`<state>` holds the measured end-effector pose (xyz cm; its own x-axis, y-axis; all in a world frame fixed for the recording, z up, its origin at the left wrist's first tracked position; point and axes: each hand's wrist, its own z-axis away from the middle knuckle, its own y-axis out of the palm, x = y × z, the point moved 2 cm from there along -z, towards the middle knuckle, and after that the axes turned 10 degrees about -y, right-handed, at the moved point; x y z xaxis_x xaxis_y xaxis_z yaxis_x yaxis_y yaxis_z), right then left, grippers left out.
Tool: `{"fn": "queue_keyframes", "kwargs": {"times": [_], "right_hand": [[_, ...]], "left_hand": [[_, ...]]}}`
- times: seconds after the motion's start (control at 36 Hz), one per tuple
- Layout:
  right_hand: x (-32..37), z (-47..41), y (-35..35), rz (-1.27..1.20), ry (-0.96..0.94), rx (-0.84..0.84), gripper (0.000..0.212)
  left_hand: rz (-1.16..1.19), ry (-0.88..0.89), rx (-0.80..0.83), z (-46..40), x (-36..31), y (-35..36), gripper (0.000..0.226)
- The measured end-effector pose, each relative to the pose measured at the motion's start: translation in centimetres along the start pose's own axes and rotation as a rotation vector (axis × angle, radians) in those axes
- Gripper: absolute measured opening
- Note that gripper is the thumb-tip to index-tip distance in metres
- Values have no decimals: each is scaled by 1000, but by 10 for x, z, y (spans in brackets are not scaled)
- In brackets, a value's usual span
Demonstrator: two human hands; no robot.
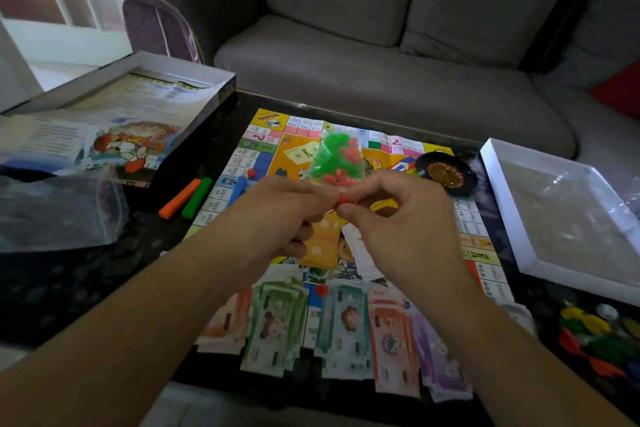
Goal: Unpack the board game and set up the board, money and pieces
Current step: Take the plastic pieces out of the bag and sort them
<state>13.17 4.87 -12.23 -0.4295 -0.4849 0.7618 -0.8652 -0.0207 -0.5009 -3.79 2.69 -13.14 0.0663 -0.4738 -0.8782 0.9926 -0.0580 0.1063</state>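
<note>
2 hands (337, 206) pinching piece bag (334, 156)

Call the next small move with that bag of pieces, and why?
Probably pull the bag's mouth apart. Both hands, left hand and right hand, pinch the bottom edge of the clear bag above the board, and the green and red pieces are all inside it. The money is already laid out in stacks along the near edge.
</note>
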Motion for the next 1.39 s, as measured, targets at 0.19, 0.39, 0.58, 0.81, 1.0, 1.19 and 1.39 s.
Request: {"fn": "queue_keyframes", "kwargs": {"times": [0.19,0.39,0.58,0.81,1.0,1.19,1.39], "right_hand": [[-5,3,5,-23,28,105,21],[-8,7,12,110,68,299,16],[-12,22,33,430,-139,723,5],[-11,25,34,500,-167,754,13],[-12,25,33,446,-204,641,11],[14,-2,-12,-148,19,66,13],[25,-2,-20,-402,-48,-21,10]], "left_hand": [[-79,-31,-25,0,3,-6,19],[-231,-80,-185,-4,0,-21,26],[-295,-66,-250,-6,-2,-29,29],[-276,-52,-227,-5,-4,-31,27],[-190,-30,-190,0,-5,-33,27],[56,-2,29,10,-6,-25,20],[226,46,261,16,-6,0,27]]}}
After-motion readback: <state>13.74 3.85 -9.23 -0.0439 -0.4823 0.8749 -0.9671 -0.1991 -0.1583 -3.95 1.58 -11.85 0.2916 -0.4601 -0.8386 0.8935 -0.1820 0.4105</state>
